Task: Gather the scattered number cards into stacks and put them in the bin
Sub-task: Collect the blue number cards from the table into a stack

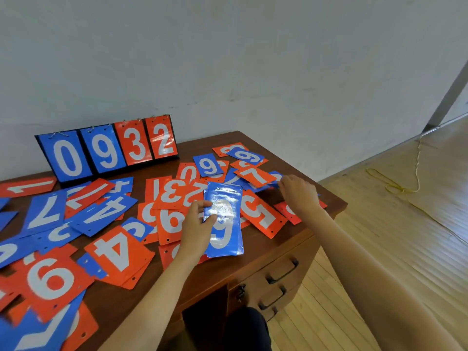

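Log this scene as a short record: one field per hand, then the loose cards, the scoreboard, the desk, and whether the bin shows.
left hand: holds a stack of blue cards above the desk, the top card a 6 or a 9
right hand: reaches onto cards near the far right corner; grip unclear
loose cards: red and blue, overlapping across the top
scoreboard: upright at the back, reads 0 9 3 2
desk: brown wood, with drawers at the front right
bin: not in view
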A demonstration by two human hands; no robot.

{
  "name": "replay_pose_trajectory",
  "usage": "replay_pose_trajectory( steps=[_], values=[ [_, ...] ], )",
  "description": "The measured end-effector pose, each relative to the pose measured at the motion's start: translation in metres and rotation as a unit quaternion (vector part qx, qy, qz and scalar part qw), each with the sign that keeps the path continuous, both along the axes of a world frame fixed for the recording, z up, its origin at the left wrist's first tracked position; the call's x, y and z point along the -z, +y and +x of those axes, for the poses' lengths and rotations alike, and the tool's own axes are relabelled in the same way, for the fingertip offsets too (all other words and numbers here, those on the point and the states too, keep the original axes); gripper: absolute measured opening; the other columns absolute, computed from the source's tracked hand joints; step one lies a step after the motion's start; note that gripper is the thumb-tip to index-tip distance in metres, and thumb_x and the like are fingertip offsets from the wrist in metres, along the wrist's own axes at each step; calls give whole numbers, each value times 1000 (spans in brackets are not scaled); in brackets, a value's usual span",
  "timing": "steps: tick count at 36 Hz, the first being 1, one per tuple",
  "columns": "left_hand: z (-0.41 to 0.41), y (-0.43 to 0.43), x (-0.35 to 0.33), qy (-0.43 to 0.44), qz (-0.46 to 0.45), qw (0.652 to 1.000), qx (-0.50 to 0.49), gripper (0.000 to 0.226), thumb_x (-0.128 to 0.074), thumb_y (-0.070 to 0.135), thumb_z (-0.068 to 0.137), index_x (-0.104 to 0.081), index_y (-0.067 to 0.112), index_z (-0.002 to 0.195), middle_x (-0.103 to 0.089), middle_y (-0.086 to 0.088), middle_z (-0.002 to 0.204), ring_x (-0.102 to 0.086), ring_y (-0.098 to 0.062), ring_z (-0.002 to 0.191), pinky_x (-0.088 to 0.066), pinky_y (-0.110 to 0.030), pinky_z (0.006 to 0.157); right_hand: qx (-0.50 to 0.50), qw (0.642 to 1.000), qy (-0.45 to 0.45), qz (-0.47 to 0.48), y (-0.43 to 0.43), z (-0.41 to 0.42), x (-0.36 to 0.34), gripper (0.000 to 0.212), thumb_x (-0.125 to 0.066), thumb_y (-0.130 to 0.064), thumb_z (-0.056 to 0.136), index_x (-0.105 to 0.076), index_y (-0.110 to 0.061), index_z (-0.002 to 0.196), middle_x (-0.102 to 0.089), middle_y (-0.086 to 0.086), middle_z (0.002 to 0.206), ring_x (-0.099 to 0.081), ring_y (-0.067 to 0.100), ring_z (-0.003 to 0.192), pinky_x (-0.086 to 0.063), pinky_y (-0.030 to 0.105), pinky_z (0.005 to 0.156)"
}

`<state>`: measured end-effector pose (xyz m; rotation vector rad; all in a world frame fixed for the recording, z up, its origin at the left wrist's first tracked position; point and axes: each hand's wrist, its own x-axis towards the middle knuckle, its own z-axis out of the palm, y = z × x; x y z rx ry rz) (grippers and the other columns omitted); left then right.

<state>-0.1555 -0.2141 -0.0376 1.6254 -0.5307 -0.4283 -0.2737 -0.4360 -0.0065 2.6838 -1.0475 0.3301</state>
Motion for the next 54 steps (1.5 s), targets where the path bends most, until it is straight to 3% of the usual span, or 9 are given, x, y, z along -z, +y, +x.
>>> replay_pose_trajectory(
  steps=[6,14,19,23,26,30,40,46,54],
  values=[
    [2,11,-7,-8,-8,1000,-26,17,-54,13,94,-49,22,107,-51,6,113,-57,-5,83,-50,-20,57,-84,994,-74,-17,37,-3,-53,32,-54,-28,94,-53,-12,123,-59,5,122,-54,22,112,-48,31,85],
    [10,38,-15,-46,5,998,-52,20,-49,8,95,-49,19,112,-47,6,112,-54,-4,81,-49,-18,60,-192,874,-340,291,93,11,-80,32,-43,-25,100,-58,2,91,-60,2,71,-54,6,60,-42,22,58],
    [17,54,-20,-73,-9,996,-46,24,-48,2,93,-51,13,114,-47,9,113,-48,5,82,-41,1,51,-199,837,-319,397,116,31,-71,37,-45,-26,99,-57,7,90,-59,17,73,-47,5,53,-39,19,55],
    [24,66,-20,-93,-2,995,-45,25,-45,4,95,-51,22,110,-54,6,109,-51,-7,69,-46,-22,56,-196,817,-311,444,126,44,-67,34,-44,-31,99,-57,-2,86,-64,5,73,-56,2,56,-42,20,56],
    [30,74,-19,-112,6,992,-57,26,-44,2,95,-49,22,110,-53,4,112,-57,-14,83,-46,-19,58,-196,793,-327,474,127,50,-67,27,-46,-31,99,-55,-14,80,-65,-4,72,-61,2,59,-43,14,51],
    [33,75,-20,-14,-45,998,-45,15,-51,12,95,-52,26,101,-52,5,119,-58,-16,105,-54,-19,65,-183,818,-297,457,134,61,-57,27,-46,-32,98,-51,-14,78,-65,-3,76,-65,7,69,-45,11,51],
    [25,66,-8,33,-62,997,-10,23,-58,8,91,-48,29,94,-55,11,108,-64,-10,90,-58,-32,67,-130,871,-322,348,136,79,-10,23,-54,-33,94,-59,-11,98,-63,0,87,-59,12,73,-41,17,55],
    [28,58,2,19,-45,998,-29,29,-57,8,92,-44,26,111,-50,5,119,-59,-14,102,-58,-32,68,-28,955,-115,272,93,59,34,39,-43,-31,98,-49,-12,132,-49,7,136,-42,24,127,-37,35,101],
    [26,36,12,-21,-10,1000,-21,25,-53,7,93,-47,25,110,-49,7,117,-53,-17,112,-55,-39,83,-72,917,-78,384,91,44,51,42,-39,-29,101,-44,-13,139,-38,6,148,-35,21,136,-27,31,110]
  ],
)
